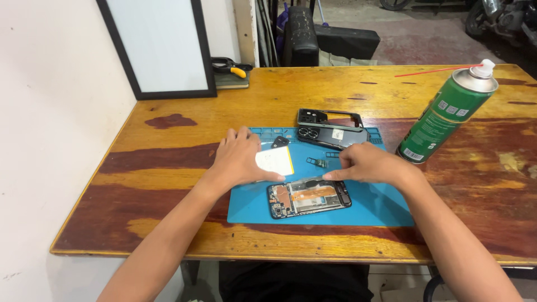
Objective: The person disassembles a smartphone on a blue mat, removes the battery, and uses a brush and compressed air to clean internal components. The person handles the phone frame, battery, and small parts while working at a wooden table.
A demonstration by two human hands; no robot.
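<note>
At the centre of the frame an opened phone [309,198] lies on a blue mat [386,210] on the worktop [168,151]. Left hand [239,158] rests flat, fingers released, on a white battery [276,162]; right hand [366,164] fingers pinch the phone's upper edge.

Both forearms bare, entering from bottom edge of frame, angling inward toward centre. Left hand [241,159] sits centre-left, palm down, fingers spread and lightly curled, thumb stretched right toward the other hand. Right hand [366,164] centre-right, palm down, knuckles up, index finger and thumb extended left, tips pinched close together. Fingertips of the two hands nearly meeting at frame centre. Wrists roughly level, elbows out of frame.
</note>
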